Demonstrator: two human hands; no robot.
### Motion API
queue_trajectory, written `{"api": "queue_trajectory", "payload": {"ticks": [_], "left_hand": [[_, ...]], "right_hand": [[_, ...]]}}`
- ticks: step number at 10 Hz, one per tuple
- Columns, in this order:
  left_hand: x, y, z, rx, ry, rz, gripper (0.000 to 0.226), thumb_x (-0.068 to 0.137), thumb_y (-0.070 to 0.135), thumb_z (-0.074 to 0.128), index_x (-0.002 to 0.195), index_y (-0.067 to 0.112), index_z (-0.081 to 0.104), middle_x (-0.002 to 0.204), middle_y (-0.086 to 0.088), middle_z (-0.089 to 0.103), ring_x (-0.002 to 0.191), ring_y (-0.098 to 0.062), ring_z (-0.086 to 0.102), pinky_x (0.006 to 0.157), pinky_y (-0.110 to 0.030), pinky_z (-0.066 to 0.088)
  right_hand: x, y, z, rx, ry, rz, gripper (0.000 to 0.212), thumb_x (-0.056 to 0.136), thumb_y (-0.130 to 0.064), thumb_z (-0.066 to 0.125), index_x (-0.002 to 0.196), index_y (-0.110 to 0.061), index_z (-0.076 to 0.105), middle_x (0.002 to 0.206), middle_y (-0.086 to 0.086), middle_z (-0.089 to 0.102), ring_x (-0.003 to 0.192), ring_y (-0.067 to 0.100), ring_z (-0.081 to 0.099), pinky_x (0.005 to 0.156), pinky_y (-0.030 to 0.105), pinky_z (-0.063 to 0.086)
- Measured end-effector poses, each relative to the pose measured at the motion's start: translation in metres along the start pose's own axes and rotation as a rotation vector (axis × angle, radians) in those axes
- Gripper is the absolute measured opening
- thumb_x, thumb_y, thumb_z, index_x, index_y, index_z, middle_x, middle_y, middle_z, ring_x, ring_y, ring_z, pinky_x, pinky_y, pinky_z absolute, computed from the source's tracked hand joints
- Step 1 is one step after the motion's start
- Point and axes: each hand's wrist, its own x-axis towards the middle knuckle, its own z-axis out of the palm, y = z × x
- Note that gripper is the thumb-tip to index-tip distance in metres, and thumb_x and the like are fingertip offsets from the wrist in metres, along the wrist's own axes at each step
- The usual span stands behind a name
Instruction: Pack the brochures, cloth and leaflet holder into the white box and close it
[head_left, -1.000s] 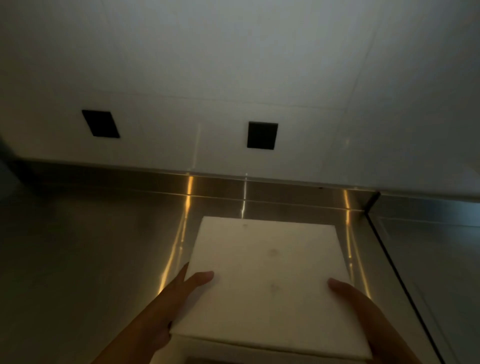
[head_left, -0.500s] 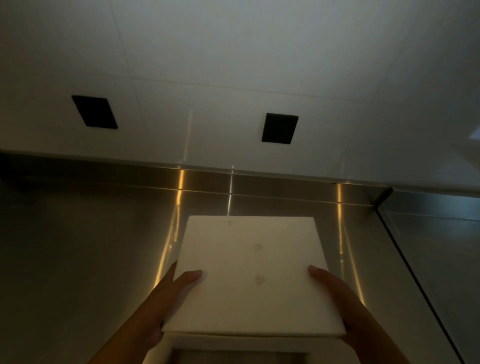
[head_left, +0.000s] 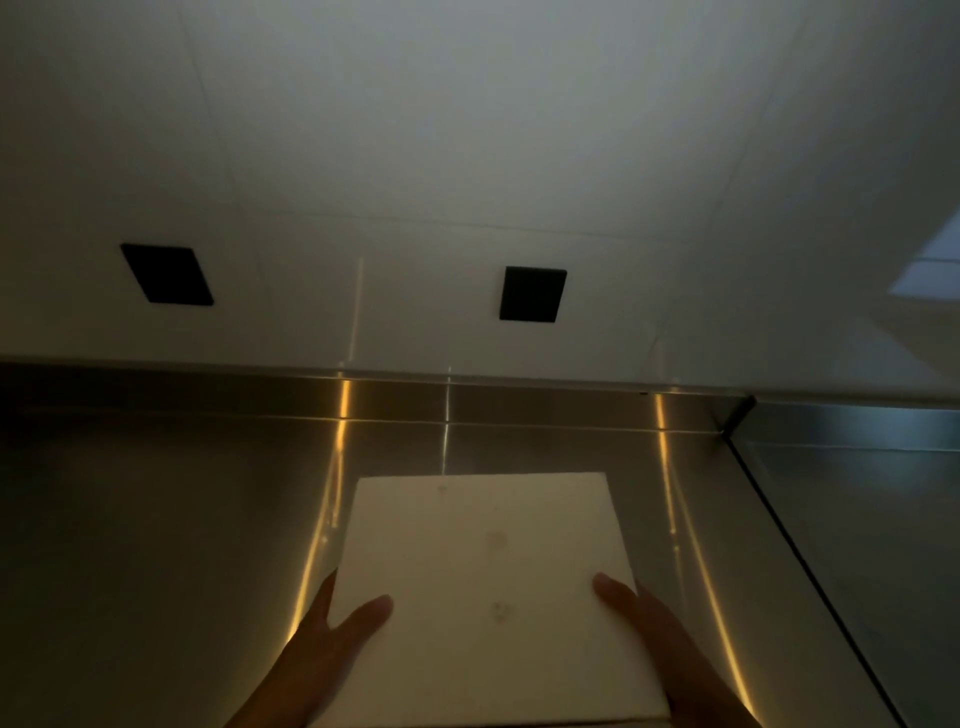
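**Lid comes down over the white box**

Half a second ago a strip of the open box showed under the near edge of the lid; now that gap has slid out of the bottom of the view, and only a thin pale line remains at the very bottom edge. Both hands have crept a little further along the lid's sides, and the camera has tipped upward, so more wall fills the view.

The white lid (head_left: 483, 587) lies flat and nearly square to the view on the steel table (head_left: 156, 545). The left hand (head_left: 332, 649) grips its left edge, thumb laid on top and fingers down the side. The right hand (head_left: 654, 639) clasps the right edge in the same way, thumb on top. The box itself is almost wholly hidden beneath the lid, so I cannot tell whether the lid is fully seated. The brochures, cloth and leaflet holder are not visible; I judge they are already inside and that closing is the step in hand.

No brand, label or writing can be read. The lid carries only a few faint smudges. Two dark squares (head_left: 532, 294) sit in the white wall (head_left: 467, 156) behind.
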Motion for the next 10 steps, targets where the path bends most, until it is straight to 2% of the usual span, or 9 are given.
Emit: {"api": "queue_trajectory", "payload": {"ticks": [1,2,3,4,5,6,7,8,10], "left_hand": [[-0.009,0.006,0.000,-0.003,-0.101,-0.095,0.075,0.086,0.026,0.064,0.148,0.022,0.021,0.146,0.002,0.034,0.129,-0.018,0.036,0.107,-0.019,0.022],[-0.015,0.019,0.001,0.040,-0.014,0.006,0.066,0.082,0.006,0.068,0.141,0.010,0.038,0.129,0.000,0.044,0.104,-0.005,0.044,0.084,-0.006,0.020],[-0.026,0.026,0.000,0.128,-0.067,0.024,0.060,0.081,0.008,0.069,0.136,0.008,0.046,0.143,-0.014,0.046,0.129,-0.022,0.040,0.091,-0.016,0.021],[-0.037,0.025,0.002,0.242,0.041,0.140,0.054,0.083,0.018,0.070,0.131,0.002,0.051,0.146,-0.017,0.041,0.137,-0.022,0.031,0.094,-0.010,0.013],[-0.055,0.032,0.004,0.373,0.151,0.278,0.104,0.058,0.076,0.052,0.127,-0.003,0.054,0.144,-0.023,0.041,0.135,-0.019,0.027,0.113,-0.023,0.004],[-0.053,0.015,-0.004,0.593,0.157,0.286,0.113,0.062,0.088,0.039,0.127,-0.004,0.054,0.136,-0.031,0.048,0.133,-0.042,0.039,0.118,-0.042,0.011],[-0.061,0.019,0.002,0.481,0.154,0.209,0.082,0.074,0.029,0.077,0.139,-0.002,0.038,0.149,-0.023,0.034,0.141,-0.033,0.029,0.117,-0.032,0.009],[-0.061,0.013,0.000,0.512,0.087,0.196,0.080,0.079,0.022,0.073,0.145,0.008,0.030,0.150,-0.017,0.035,0.137,-0.030,0.034,0.114,-0.034,0.022],[-0.065,0.007,-0.018,0.723,0.038,0.294,0.065,0.085,0.049,0.057,0.144,0.038,0.030,0.152,-0.009,0.027,0.138,-0.026,0.031,0.110,-0.036,0.033]], "right_hand": [[-0.002,0.001,0.000,0.029,-0.001,-0.007,0.033,0.085,-0.020,0.059,0.116,-0.009,0.061,0.100,0.019,0.074,0.091,0.036,0.071,0.077,0.044,0.057],[-0.005,0.001,-0.002,0.046,-0.011,0.008,0.034,0.083,-0.021,0.061,0.114,-0.009,0.062,0.103,0.020,0.073,0.097,0.039,0.068,0.088,0.051,0.053],[-0.007,0.002,-0.004,0.021,-0.006,0.013,0.030,0.086,-0.022,0.060,0.113,-0.009,0.063,0.102,0.017,0.074,0.095,0.035,0.070,0.084,0.046,0.056],[-0.010,0.005,-0.006,-0.088,0.033,0.010,0.034,0.089,-0.027,0.060,0.117,-0.007,0.062,0.105,0.014,0.073,0.097,0.029,0.069,0.089,0.042,0.054],[-0.012,0.007,-0.007,-0.354,0.121,-0.027,0.053,0.089,-0.033,0.060,0.135,-0.008,0.049,0.130,0.013,0.060,0.116,0.025,0.059,0.102,0.039,0.046],[-0.018,0.004,-0.001,-0.679,0.204,-0.118,0.081,0.088,-0.045,0.057,0.150,-0.015,0.016,0.152,0.013,0.030,0.138,0.027,0.033,0.114,0.036,0.029],[-0.029,0.001,0.014,-0.899,0.230,-0.225,0.085,0.087,-0.053,0.051,0.151,-0.025,0.002,0.158,0.011,0.011,0.145,0.030,0.012,0.116,0.042,0.019],[-0.042,0.004,0.034,-1.163,0.251,-0.309,0.080,0.087,-0.057,0.043,0.150,-0.033,-0.001,0.159,0.007,0.000,0.146,0.030,0.000,0.116,0.049,0.012],[-0.058,0.021,0.061,-1.414,0.290,-0.337,0.073,0.088,-0.055,0.039,0.149,-0.034,0.005,0.160,0.006,-0.006,0.146,0.032,-0.011,0.115,0.056,0.004]]}}
